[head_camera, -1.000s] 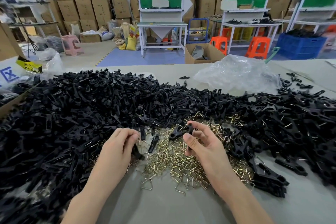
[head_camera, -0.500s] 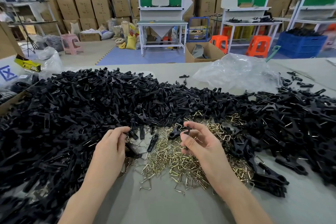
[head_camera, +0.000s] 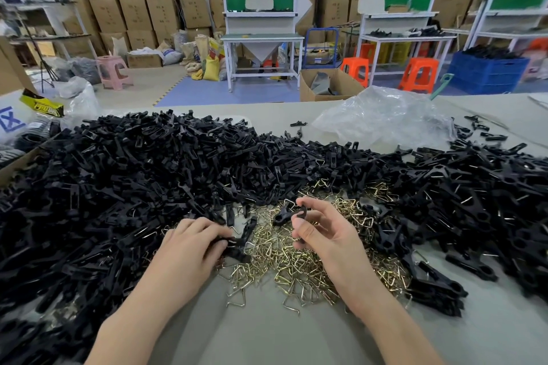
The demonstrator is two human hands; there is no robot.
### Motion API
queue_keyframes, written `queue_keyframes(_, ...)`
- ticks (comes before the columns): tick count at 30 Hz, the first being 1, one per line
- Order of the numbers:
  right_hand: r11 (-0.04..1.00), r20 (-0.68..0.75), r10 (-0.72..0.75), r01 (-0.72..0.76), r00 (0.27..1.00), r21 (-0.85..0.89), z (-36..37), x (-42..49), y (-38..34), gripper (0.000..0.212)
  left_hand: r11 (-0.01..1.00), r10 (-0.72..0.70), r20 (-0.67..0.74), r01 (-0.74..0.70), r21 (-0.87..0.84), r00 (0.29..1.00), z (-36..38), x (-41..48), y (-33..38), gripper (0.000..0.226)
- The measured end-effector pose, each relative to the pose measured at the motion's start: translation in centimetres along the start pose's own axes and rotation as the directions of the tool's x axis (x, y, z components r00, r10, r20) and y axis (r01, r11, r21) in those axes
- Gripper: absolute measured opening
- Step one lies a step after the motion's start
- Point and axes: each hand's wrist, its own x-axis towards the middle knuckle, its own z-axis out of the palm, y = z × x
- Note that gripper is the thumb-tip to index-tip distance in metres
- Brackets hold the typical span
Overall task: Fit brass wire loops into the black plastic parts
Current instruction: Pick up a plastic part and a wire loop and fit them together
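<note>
Black plastic part point(head_camera: 286, 214), long axis left-right

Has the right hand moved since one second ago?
No. The right hand still pinches the black part above the same far edge of the brass loops.

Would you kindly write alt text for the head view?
A person's right hand pinches a black plastic part over a pile of brass wire loops; the left hand grips a second part beside a heap of black parts.
</note>
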Motion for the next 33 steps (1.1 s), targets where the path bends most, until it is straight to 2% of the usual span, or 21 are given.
queue_keyframes(4,0.999,0.003,-0.003,0.002,1.000,0.047,0.0,0.0,0.0,0.026,1.000,-0.014,-0.057,0.014,0.002,0.998,-0.1,0.2,0.2,0.017)
queue_keyframes(5,0.998,0.004,-0.002,0.002,1.000,0.057,0.0,0.0,0.0,0.027,0.997,-0.023,-0.103,0.016,-0.076,0.994,-0.1,0.1,0.5,0.017)
queue_keyframes(7,0.998,0.003,0.000,0.000,1.000,0.069,-0.1,0.0,0.0,0.027,0.919,-0.135,-0.181,0.055,-0.390,0.974,0.0,0.1,1.6,0.021)
queue_keyframes(8,0.997,0.001,0.001,-0.001,1.000,0.072,-0.1,0.1,0.1,0.028,0.815,-0.210,-0.168,0.077,-0.574,0.963,0.0,0.2,2.4,0.025)
queue_keyframes(10,0.996,0.001,0.000,0.000,1.000,0.090,-0.1,0.0,0.1,0.029,0.515,-0.291,-0.032,0.128,-0.847,0.956,0.4,0.4,4.4,0.032)
queue_keyframes(12,0.996,0.007,-0.007,0.006,1.000,0.086,-0.1,0.0,0.1,0.034,0.229,-0.307,0.113,0.189,-0.955,0.945,1.2,0.4,6.3,0.034)
queue_keyframes(14,0.998,0.020,-0.015,0.013,1.000,0.061,0.0,0.0,0.2,0.039,0.074,-0.307,0.185,0.217,-0.973,0.933,1.9,0.1,7.7,0.029)
queue_keyframes(17,0.998,0.036,-0.021,0.019,0.999,0.058,0.0,0.1,0.2,0.040,-0.061,-0.281,0.228,0.219,-0.974,0.932,2.4,-0.2,8.6,0.022)
queue_keyframes(22,0.999,0.047,-0.018,0.015,0.999,0.049,-0.1,0.2,0.3,0.039,-0.182,-0.273,0.231,0.185,-0.966,0.934,2.7,0.1,8.7,0.020)
queue_keyframes(28,0.996,0.055,-0.034,0.039,0.998,-0.085,0.0,0.1,0.2,0.039,-0.204,-0.269,0.197,0.145,-0.968,0.943,3.1,0.2,9.0,0.025)
queue_keyframes(33,0.992,0.046,-0.038,0.043,0.998,-0.117,0.2,0.0,0.0,0.033,-0.260,-0.177,0.247,0.197,-0.945,0.953,2.9,-0.1,8.7,0.033)
